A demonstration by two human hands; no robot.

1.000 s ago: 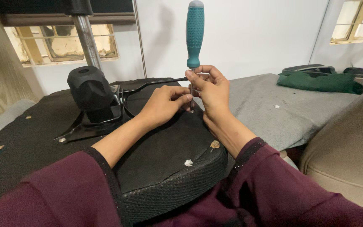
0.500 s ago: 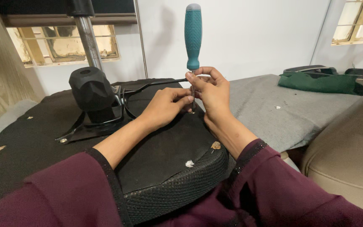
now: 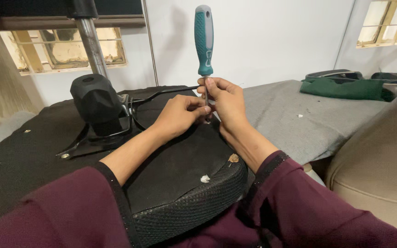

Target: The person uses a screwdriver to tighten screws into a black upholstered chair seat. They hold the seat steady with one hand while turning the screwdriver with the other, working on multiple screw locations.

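A teal and grey screwdriver (image 3: 204, 39) stands upright, tip down on the underside of a black chair seat (image 3: 180, 170) lying upside down in front of me. My right hand (image 3: 226, 98) grips its metal shaft just under the handle. My left hand (image 3: 180, 115) pinches the shaft low down, near the tip, fingers closed at the seat's surface. What lies under the tip is hidden by my fingers. My maroon sleeves fill the bottom of the view.
A black chair mechanism (image 3: 96, 103) with a metal lever (image 3: 161, 94) is fixed to the seat at the left. A metal pole (image 3: 89, 39) rises behind it. Grey felt (image 3: 290, 115) covers the table; green cloth (image 3: 345, 87) lies far right. A beige cushion (image 3: 377, 174) sits beside me.
The screwdriver and both hands stay in almost the same place; the handle has shifted very slightly.
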